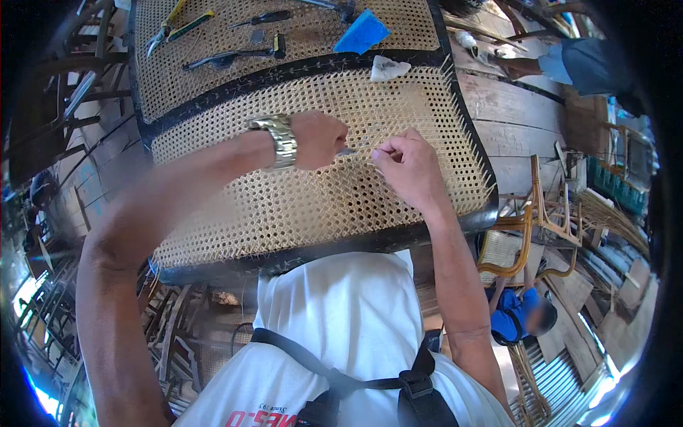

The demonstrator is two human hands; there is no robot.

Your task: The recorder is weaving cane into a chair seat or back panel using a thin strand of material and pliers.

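In front of me lies a woven cane panel [249,213] in a black frame, with loose strand ends along its right edge. Over its middle, my left hand [318,140], wearing a metal watch [283,142], is closed. A small grey metallic tip [346,151] shows at its fingers; the rest of that thing is hidden. A short way to the right, my right hand [411,167] is closed in a pinch just above the weave. Whatever its fingertips hold, perhaps a thin strand, is too small to make out.
On the panel's far part lie pliers [165,32], a dark-handled pointed tool [265,18], a hammer [235,57], a blue pad [361,33] and a crumpled white piece [389,68]. A wooden chair frame [525,245] stands right. A person in blue [514,314] is near it; another person's arm [523,67] is far right.
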